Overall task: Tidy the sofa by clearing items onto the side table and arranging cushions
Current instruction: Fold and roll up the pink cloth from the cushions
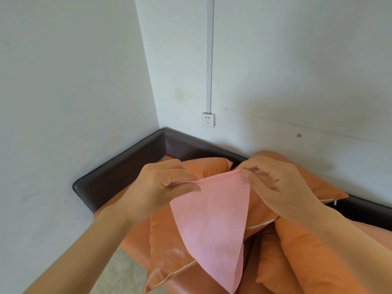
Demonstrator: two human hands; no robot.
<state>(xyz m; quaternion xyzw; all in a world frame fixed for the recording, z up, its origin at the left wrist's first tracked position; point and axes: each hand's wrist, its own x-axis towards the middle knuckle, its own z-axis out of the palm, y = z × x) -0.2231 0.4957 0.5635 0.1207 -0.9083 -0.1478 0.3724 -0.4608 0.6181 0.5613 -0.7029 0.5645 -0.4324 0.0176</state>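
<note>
Hands come first: the left hand and right hand pinch the top corners of a pink cloth above the sofa, where orange cushions lie jumbled, so tidying looks barely begun, with no side table in view.

Orange sofa: orange cushions lying on seat.

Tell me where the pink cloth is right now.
In the head view the pink cloth hangs centre frame, pinched at its top edge by the left hand and right hand, above the orange cushions.
</note>
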